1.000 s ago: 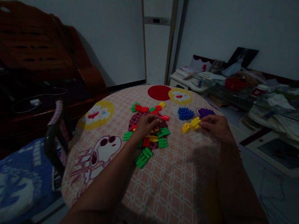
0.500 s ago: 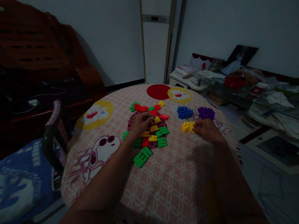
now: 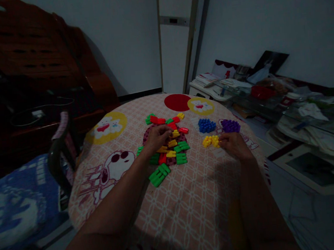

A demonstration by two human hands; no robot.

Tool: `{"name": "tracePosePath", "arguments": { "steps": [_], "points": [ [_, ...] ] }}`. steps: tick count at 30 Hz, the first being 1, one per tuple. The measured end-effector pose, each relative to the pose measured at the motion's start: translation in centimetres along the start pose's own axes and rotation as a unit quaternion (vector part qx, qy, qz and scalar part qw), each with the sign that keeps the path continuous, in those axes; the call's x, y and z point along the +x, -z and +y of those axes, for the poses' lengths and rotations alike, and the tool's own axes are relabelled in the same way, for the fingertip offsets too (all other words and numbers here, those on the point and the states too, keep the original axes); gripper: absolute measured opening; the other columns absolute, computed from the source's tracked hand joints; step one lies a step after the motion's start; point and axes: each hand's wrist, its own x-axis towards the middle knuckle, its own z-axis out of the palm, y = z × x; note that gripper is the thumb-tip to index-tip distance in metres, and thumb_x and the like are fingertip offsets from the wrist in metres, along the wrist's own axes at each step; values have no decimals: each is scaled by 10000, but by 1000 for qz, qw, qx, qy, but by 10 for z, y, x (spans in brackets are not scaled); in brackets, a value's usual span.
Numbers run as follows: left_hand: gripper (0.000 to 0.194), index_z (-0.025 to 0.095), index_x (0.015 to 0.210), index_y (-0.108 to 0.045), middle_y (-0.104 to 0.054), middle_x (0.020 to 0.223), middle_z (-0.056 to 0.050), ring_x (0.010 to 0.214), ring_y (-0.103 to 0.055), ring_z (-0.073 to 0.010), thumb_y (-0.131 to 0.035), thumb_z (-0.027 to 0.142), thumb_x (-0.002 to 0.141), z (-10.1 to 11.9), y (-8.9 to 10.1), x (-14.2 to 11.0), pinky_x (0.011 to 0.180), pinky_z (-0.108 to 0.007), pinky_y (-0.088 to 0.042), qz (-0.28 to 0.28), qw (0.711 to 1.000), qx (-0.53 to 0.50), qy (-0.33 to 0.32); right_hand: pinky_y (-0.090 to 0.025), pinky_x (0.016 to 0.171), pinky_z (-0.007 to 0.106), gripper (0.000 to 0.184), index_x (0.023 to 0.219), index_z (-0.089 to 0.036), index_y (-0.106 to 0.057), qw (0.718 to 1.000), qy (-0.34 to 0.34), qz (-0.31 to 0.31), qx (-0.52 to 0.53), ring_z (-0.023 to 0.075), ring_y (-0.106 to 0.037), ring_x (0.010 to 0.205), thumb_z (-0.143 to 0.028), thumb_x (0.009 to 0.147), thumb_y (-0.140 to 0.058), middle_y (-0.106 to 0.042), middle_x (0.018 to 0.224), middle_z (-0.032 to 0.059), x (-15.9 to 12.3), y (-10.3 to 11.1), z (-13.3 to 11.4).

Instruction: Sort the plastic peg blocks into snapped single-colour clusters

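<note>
Right hand (image 3: 234, 144): lowered from its earlier raised spot, where it held a yellow piece up, to the patterned tablecloth (image 3: 187, 200), on the near side of the blue bristle blocks (image 3: 206, 125). Its thumb and fingers are drawn close together at the right end of the yellow bristle blocks (image 3: 206, 142); whether they grip or only touch, I cannot tell.
Left hand (image 3: 155, 138): shifted slightly leftward since the first frame, now well left of the blue blocks, fingers bent and bunched over the red and yellow pieces; a grip cannot be made out.
What the change means: the yellow piece appears to be back down with its group, judging by how low it sits.
Yellow blocks: just nearer the person than the blue blocks, on the cloth, long axis running roughly side to side, right end toward the right hand.
Purple bristle blocks (image 3: 230, 126): right of the blue blocks, apart.
Green pieces (image 3: 159, 175): nearer and left of the blue blocks, lying diagonally.
</note>
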Motion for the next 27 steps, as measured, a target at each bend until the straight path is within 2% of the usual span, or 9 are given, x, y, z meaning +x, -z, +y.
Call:
{"name": "tracePosePath", "arguments": {
  "steps": [4,8,10,13,16,20,23,25,27],
  "points": [
    [260,141,892,-690,-695,691,-20,512,-602,-134,-658,358,752,-2,10,3,504,-239,-475,25,1000,14,-6,-405,565,277,189,779,-175,-763,1000,-15,2,19,171,-603,590,-271,691,-625,-706,651,41,0,1,2],
    [166,156,834,-738,-725,754,-33,668,-639,-165,-655,259,732,1,22,5,617,-246,-461,78,982,161,-58,-439,578,293,236,852,-162,-772,998,-22,30,49,193,-632,611,-291,697,-649,-721,686,61,0,1,-2],
    [126,174,811,-756,-727,759,-32,715,-641,-179,-673,214,725,4,22,4,663,-255,-449,55,966,244,-69,-462,595,299,231,837,-167,-768,995,-16,63,72,205,-654,645,-335,725,-655,-731,713,66,0,-2,-9],
    [103,190,814,-771,-724,770,-44,732,-643,-197,-709,197,732,5,11,1,689,-268,-429,-28,944,323,-66,-495,626,305,242,807,-174,-758,988,6,100,117,215,-673,694,-387,766,-650,-742,757,67,0,-9,-22],
    [90,187,813,-768,-716,798,-76,749,-644,-221,-732,194,731,2,-2,-4,677,-278,-402,-87,911,399,-59,-510,635,299,242,810,-174,-755,983,24,104,152,207,-675,701,-395,782,-661,-744,773,64,1,-17,-33],
    [98,171,824,-755,-700,798,-85,738,-622,-213,-704,212,751,2,-6,-7,649,-274,-377,-108,876,466,-59,-499,592,277,233,799,-173,-747,980,47,86,174,185,-660,652,-388,801,-658,-731,740,55,0,-30,-44],
    [203,148,922,-757,-692,798,-57,718,-602,-183,-690,277,779,10,-3,-7,635,-262,-379,-119,910,391,-63,-489,560,265,222,800,-174,-741,977,71,65,191,170,-643,602,-384,806,-668,-706,679,37,-1,-41,-57],
    [338,137,1080,-738,-683,803,-33,693,-588,-158,-672,326,808,17,-4,-8,619,-249,-390,-143,950,271,-59,-501,568,263,222,870,-177,-745,971,93,54,212,167,-650,606,-382,803,-693,-710,693,30,-3,-50,-69],
    [464,135,1227,-686,-672,813,-17,684,-581,-139,-666,365,824,23,-8,-10,611,-236,-410,-177,973,137,-49,-529,600,269,263,982,-189,-735,963,126,43,236,174,-676,648,-373,795,-724,-731,759,29,-6,-59,-82]
  ]
}}
